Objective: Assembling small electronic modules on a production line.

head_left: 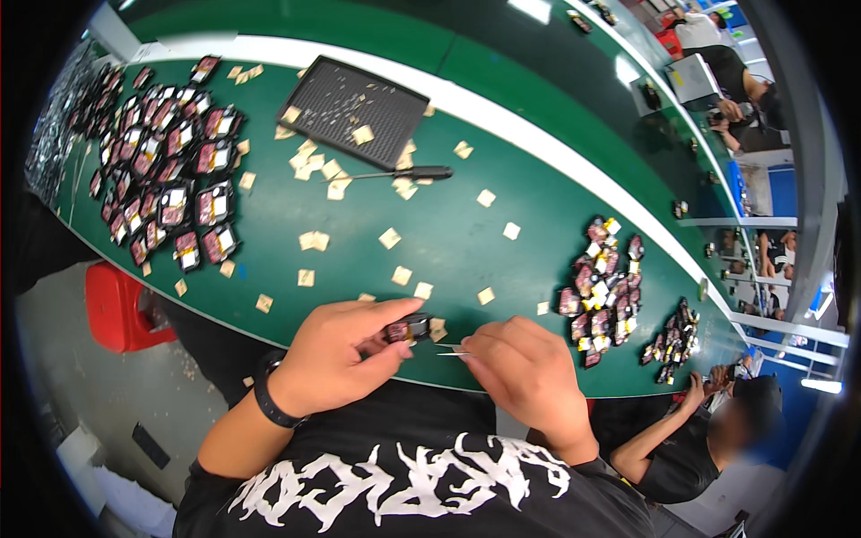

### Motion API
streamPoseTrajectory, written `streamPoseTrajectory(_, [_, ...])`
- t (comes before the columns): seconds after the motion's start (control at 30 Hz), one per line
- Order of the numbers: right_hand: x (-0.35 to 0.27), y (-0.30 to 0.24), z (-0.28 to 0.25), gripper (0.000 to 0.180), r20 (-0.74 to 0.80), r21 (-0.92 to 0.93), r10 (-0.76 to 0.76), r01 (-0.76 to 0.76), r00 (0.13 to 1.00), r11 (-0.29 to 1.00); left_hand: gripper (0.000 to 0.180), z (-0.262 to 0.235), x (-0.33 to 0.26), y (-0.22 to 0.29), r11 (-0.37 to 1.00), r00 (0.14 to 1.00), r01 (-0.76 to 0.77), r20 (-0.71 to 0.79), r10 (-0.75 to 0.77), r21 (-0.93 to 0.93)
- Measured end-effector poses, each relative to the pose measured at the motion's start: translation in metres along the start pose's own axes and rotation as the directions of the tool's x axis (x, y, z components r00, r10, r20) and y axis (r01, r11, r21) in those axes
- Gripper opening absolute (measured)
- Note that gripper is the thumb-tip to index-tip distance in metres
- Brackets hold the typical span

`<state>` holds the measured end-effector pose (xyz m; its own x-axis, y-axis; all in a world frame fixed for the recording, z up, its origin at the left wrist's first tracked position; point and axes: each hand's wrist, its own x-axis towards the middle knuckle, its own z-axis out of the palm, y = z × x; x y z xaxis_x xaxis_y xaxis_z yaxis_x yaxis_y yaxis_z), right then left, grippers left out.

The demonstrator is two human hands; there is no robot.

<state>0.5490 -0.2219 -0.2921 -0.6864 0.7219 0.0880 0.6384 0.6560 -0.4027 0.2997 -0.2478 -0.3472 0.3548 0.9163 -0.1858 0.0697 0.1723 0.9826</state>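
Note:
My left hand, with a dark band on its wrist, grips a small black device between thumb and fingers near the table's front edge. My right hand is closed on thin metal tweezers, whose tips point left toward the device and stand a little apart from it. Right beside the device lies a small beige square piece. More beige squares are scattered over the green table. What the tweezer tips hold, if anything, is too small to tell.
A black ribbed tray with tiny bits lies at the back, and a screwdriver in front of it. Similar black devices crowd the left and right. A co-worker sits at right; a red stool stands at left.

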Motion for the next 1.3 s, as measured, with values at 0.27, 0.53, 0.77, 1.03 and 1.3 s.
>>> streamPoseTrajectory(0.27, [-0.013, 0.057, -0.036, 0.026, -0.416, -0.001, 0.520, -0.573, 0.746, 0.820, 0.027, -0.001, -0.007, 0.005, 0.998, 0.998, 0.015, -0.066, -0.019, -0.058])
streamPoseTrajectory(0.53, [-0.005, 0.141, -0.045, 0.054, -0.350, -0.081, 0.672, -0.736, 0.653, 0.673, 0.027, -0.048, -0.027, 0.024, 0.893, 0.862, -0.179, -0.372, 0.345, 0.414])
streamPoseTrajectory(0.77, [0.010, 0.149, -0.040, 0.047, -0.265, -0.073, 0.671, -0.708, 0.693, 0.703, 0.018, -0.159, -0.054, 0.027, 0.885, 0.505, 0.011, -0.767, 0.396, 0.465])
streamPoseTrajectory(1.03, [0.029, 0.098, -0.036, 0.052, -0.438, -0.089, 0.417, -0.499, 0.797, 0.862, 0.024, -0.230, -0.057, -0.003, 0.777, 0.343, 0.321, -0.831, 0.438, 0.542])
streamPoseTrajectory(1.3, [0.029, 0.025, -0.034, 0.064, -0.321, 0.113, 0.376, -0.359, 0.869, 0.926, 0.023, -0.203, -0.040, 0.012, 0.424, 0.310, 0.488, -0.605, 0.734, 0.763])
